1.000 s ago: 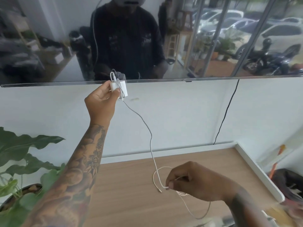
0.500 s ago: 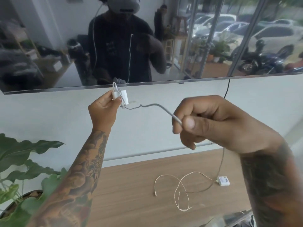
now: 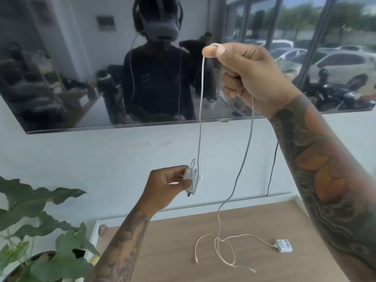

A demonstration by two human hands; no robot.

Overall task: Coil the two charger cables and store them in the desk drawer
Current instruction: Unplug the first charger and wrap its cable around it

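Head view shows the left hand (image 3: pixel 162 192) held low in front of the wall, its grip pinching a small white charger block (image 3: pixel 188 176) with a few turns of grey cable (image 3: pixel 200 123) already wound around it. From there the cable rises to the right hand (image 3: pixel 248 78), raised high before the wall screen (image 3: pixel 81 78); this grip is clenched on the cable, thumb and forefinger pinching it where it bends over. The free length drops from the fist down to the wooden worktop (image 3: pixel 162 251), where its tail lies loose.

A second charger (image 3: pixel 284 245), a white block with a thin pale cable (image 3: pixel 230 259), lies untouched on the worktop, its loops crossing the tail of the first cable. A potted plant (image 3: pixel 40 220) stands at the lower left. No drawer is visible.

The cable looks light, limp and slightly springy, so turns will likely slacken unless pinched against the block. Taking hold close to the block should keep each wrap tight. Because the two cables overlap on the worktop, pulling the tail may drag the second one; its light block offers little resistance.
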